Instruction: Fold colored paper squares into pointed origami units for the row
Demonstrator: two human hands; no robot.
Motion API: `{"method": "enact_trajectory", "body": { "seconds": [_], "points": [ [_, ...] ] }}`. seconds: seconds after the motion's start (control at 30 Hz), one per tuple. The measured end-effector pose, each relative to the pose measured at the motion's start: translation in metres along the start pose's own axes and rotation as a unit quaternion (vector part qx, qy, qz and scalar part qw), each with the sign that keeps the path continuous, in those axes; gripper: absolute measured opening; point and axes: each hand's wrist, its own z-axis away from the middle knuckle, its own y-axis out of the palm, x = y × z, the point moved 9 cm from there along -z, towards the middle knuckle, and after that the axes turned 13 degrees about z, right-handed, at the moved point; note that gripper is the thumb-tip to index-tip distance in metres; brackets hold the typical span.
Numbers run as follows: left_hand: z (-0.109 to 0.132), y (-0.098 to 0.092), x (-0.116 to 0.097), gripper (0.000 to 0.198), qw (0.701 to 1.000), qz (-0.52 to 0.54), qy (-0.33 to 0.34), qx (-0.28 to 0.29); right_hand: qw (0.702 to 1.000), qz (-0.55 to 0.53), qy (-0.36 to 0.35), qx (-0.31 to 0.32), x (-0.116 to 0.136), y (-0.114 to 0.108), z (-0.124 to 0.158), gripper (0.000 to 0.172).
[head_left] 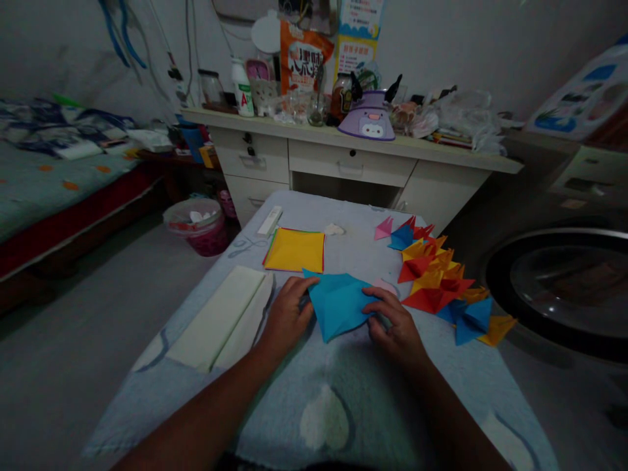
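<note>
Between my two hands is a partly folded sheet of blue origami paper point(339, 306), held a little above the cloth-covered table. My left hand point(290, 309) pinches its left corner between thumb and fingers. On the opposite side, my right hand point(392, 319) grips the paper's right edge, fingers on top and thumb below. A stack of square paper with a yellow sheet on top point(296, 250) lies just beyond my left hand. To the right of my right hand are several folded paper cranes point(436, 275) in red, yellow, blue and pink.
A folded pale sheet point(220, 317) lies left of my left arm. Farther back are a white remote-like object point(269, 221) and a crumpled white scrap point(334, 229). A cluttered desk point(318, 135) stands behind the table, a bin point(196, 226) at left, a washing machine point(564, 275) at right.
</note>
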Motion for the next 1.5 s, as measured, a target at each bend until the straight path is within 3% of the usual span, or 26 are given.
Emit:
{"method": "enact_trajectory", "body": {
  "seconds": [0.2,0.47,0.53,0.63,0.77,0.87,1.0,1.13,1.23,1.4,1.5],
  "points": [
    [0.008,0.009,-0.002,0.053,0.973,-0.221,0.058,-0.016,0.996,-0.052,0.032,0.058,-0.003,0.006,0.001,0.02],
    [0.013,0.005,-0.007,0.04,0.961,-0.252,0.107,-0.043,0.987,-0.134,0.079,0.031,-0.014,0.004,0.002,0.019],
    [0.013,0.004,-0.01,0.039,0.958,-0.261,0.115,-0.035,0.972,-0.19,0.135,-0.003,-0.028,0.006,0.004,0.019],
    [0.012,0.008,-0.013,0.035,0.953,-0.272,0.132,-0.006,0.928,-0.267,0.256,-0.047,-0.057,0.014,0.012,0.024],
    [0.015,0.021,-0.016,0.033,0.948,-0.258,0.17,0.074,0.881,-0.336,0.332,-0.012,-0.075,0.031,0.02,0.039],
    [0.02,0.036,-0.016,0.033,0.939,-0.231,0.205,0.155,0.914,-0.274,0.298,-0.004,-0.072,0.023,0.015,0.032],
    [0.03,0.053,-0.014,0.036,0.922,-0.214,0.224,0.231,0.98,-0.107,0.165,-0.014,-0.051,0.007,0.002,0.013],
    [0.036,0.06,-0.015,0.048,0.916,-0.211,0.227,0.255,0.994,-0.048,0.094,0.008,-0.036,0.009,-0.001,0.016],
    [0.04,0.064,-0.016,0.049,0.91,-0.204,0.239,0.27,0.99,-0.071,0.123,0.012,-0.037,0.01,0.001,0.015],
    [0.043,0.066,-0.015,0.047,0.91,-0.185,0.25,0.274,0.947,-0.168,0.275,-0.005,-0.062,0.016,0.012,0.026],
    [0.044,0.066,-0.014,0.048,0.913,-0.189,0.246,0.266,0.942,-0.175,0.285,-0.007,-0.068,0.021,0.012,0.025]
  ]
}}
